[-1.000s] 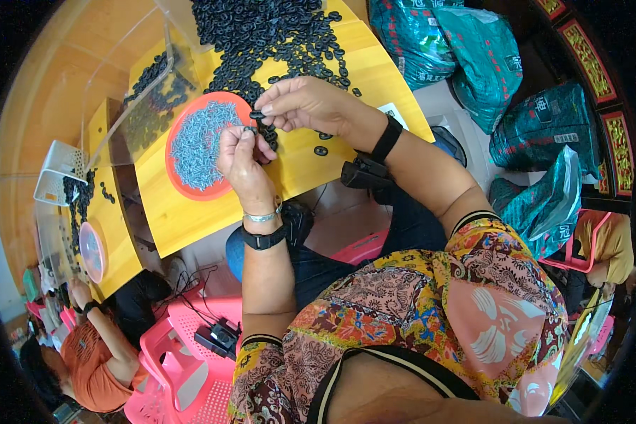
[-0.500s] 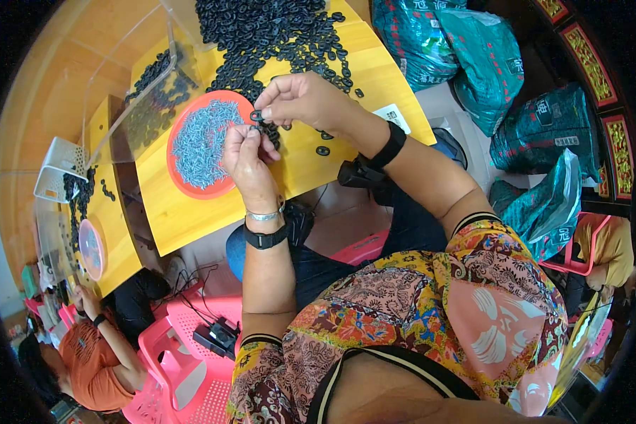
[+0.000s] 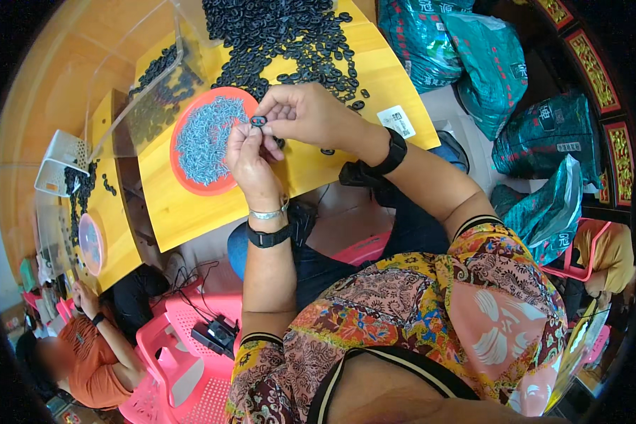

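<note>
My left hand and my right hand meet above the yellow table. Between their fingertips they pinch a small black oval ring. Just left of the hands sits an orange round tray filled with small grey metal pieces. A large heap of black rings covers the table beyond my right hand. A few loose rings lie under the hands. Each wrist carries a black band, and the left has a silver bracelet too.
A clear plastic box with black rings stands left of the tray. A second yellow table at the left holds a white basket and a pink dish. A person in orange sits there. Green sacks pile at right. Pink stools stand below.
Both hands stay together over the table edge with the black ring between them; the fingers have shifted slightly on it. The person at lower left has moved a little.
</note>
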`<state>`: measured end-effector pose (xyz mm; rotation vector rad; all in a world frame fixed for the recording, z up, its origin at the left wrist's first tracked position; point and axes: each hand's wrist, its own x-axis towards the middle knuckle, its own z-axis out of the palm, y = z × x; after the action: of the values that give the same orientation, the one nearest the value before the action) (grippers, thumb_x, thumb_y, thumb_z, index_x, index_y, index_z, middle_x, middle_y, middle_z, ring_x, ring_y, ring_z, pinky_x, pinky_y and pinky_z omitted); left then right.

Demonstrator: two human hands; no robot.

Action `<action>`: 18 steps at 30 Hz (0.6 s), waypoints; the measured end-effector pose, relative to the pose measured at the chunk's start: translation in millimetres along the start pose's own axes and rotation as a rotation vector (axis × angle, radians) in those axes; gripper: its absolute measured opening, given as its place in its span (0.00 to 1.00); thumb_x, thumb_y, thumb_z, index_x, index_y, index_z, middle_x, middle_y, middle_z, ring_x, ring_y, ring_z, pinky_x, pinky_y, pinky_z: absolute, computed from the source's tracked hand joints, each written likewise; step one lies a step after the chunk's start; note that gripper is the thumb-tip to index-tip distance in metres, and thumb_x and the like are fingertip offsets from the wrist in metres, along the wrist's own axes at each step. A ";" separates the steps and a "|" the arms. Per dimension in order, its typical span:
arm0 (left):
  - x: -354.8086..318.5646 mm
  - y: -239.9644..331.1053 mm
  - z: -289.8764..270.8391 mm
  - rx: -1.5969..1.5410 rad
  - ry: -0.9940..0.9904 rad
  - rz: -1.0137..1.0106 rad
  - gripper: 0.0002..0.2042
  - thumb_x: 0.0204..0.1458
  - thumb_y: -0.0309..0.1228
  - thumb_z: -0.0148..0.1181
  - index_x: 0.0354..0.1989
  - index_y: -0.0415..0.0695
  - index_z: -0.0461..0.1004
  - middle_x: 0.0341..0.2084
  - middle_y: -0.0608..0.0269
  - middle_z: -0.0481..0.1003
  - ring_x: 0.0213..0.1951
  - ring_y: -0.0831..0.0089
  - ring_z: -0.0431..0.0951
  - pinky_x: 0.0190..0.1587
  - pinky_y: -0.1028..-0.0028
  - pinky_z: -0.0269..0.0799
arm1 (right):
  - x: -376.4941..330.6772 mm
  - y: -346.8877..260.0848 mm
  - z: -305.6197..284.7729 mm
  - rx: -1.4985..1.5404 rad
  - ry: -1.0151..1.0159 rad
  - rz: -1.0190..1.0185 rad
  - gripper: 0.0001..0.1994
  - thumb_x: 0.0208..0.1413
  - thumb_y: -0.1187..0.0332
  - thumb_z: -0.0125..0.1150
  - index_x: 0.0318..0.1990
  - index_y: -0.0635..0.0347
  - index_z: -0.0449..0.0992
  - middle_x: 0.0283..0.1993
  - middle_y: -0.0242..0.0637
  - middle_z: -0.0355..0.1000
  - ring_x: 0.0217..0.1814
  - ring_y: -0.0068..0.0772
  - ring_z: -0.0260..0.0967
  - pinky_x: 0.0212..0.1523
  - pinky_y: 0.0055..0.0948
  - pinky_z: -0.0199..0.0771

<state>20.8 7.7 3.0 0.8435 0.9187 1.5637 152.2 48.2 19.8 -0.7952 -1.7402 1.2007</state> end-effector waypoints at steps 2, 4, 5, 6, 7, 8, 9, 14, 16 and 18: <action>-0.1 0.4 -1.1 -0.019 0.040 -0.016 0.05 0.53 0.27 0.46 0.28 0.42 0.67 0.14 0.68 0.66 0.14 0.82 0.62 0.18 0.84 0.56 | -1.3 -3.6 1.4 -0.057 -0.016 -0.027 0.09 0.48 0.72 0.60 0.37 0.64 0.73 0.27 0.30 0.73 0.27 0.14 0.69 0.29 0.16 0.69; 1.1 -1.1 -2.3 -0.022 0.037 -0.021 0.05 0.53 0.27 0.46 0.27 0.42 0.67 0.14 0.68 0.66 0.14 0.82 0.62 0.18 0.84 0.56 | -1.4 -2.7 1.9 -0.071 -0.007 -0.031 0.09 0.47 0.72 0.61 0.37 0.64 0.72 0.26 0.30 0.73 0.26 0.14 0.69 0.28 0.16 0.68; 1.9 -2.2 -3.4 -0.025 0.034 -0.026 0.05 0.53 0.27 0.47 0.27 0.43 0.67 0.14 0.68 0.67 0.14 0.81 0.62 0.17 0.84 0.55 | -1.3 -2.4 2.2 -0.084 0.002 -0.035 0.10 0.46 0.73 0.61 0.37 0.64 0.72 0.25 0.30 0.72 0.25 0.14 0.68 0.27 0.17 0.68; 2.7 -3.3 -5.4 -0.024 0.035 -0.026 0.05 0.53 0.27 0.47 0.27 0.43 0.67 0.14 0.68 0.67 0.14 0.81 0.62 0.17 0.84 0.55 | -1.5 -3.2 3.3 -0.084 0.002 -0.035 0.10 0.46 0.73 0.61 0.37 0.64 0.72 0.25 0.30 0.72 0.25 0.14 0.68 0.27 0.17 0.68; 3.5 -4.7 -7.6 -0.019 0.010 -0.024 0.05 0.53 0.27 0.47 0.26 0.43 0.66 0.14 0.68 0.67 0.14 0.81 0.63 0.17 0.84 0.55 | -2.0 -4.7 4.7 -0.115 0.020 -0.039 0.10 0.46 0.73 0.60 0.37 0.64 0.72 0.25 0.31 0.72 0.25 0.15 0.68 0.26 0.17 0.68; 4.2 -4.9 -9.1 -0.014 -0.015 -0.023 0.05 0.53 0.28 0.47 0.26 0.43 0.66 0.14 0.67 0.67 0.13 0.81 0.63 0.17 0.84 0.55 | -2.2 -5.9 5.5 -0.146 0.039 -0.044 0.10 0.45 0.73 0.60 0.37 0.64 0.72 0.24 0.31 0.72 0.25 0.15 0.69 0.26 0.17 0.67; 4.5 -3.6 -8.6 -0.015 -0.017 -0.025 0.05 0.53 0.28 0.47 0.26 0.43 0.66 0.14 0.67 0.67 0.13 0.81 0.63 0.17 0.84 0.55 | -2.4 -5.8 5.1 -0.147 0.040 -0.042 0.10 0.45 0.73 0.60 0.37 0.64 0.72 0.24 0.31 0.72 0.25 0.15 0.69 0.26 0.17 0.67; 2.7 8.8 -2.8 0.201 -0.060 -0.060 0.08 0.55 0.28 0.46 0.24 0.43 0.65 0.15 0.67 0.67 0.16 0.82 0.63 0.19 0.83 0.59 | -3.1 -13.6 0.8 -0.138 0.030 -0.009 0.11 0.45 0.75 0.60 0.38 0.64 0.71 0.25 0.32 0.72 0.25 0.15 0.68 0.26 0.16 0.67; 1.1 12.9 -3.4 0.227 -0.091 -0.031 0.07 0.55 0.28 0.46 0.26 0.43 0.66 0.17 0.67 0.67 0.17 0.82 0.64 0.20 0.83 0.60 | -1.9 -13.0 -1.4 -0.057 0.018 -0.001 0.11 0.45 0.75 0.60 0.38 0.64 0.71 0.26 0.31 0.71 0.27 0.15 0.67 0.28 0.16 0.67; -1.2 16.8 -0.2 0.253 -0.125 -0.003 0.06 0.56 0.28 0.46 0.28 0.42 0.66 0.18 0.67 0.67 0.19 0.83 0.64 0.22 0.83 0.60 | -1.2 -13.1 -3.1 0.023 0.008 0.008 0.11 0.45 0.75 0.61 0.38 0.64 0.71 0.27 0.30 0.71 0.28 0.14 0.67 0.29 0.16 0.67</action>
<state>13.4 4.5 17.9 1.1049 1.0395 1.3930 155.2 44.0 32.3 -0.7925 -1.7151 1.2191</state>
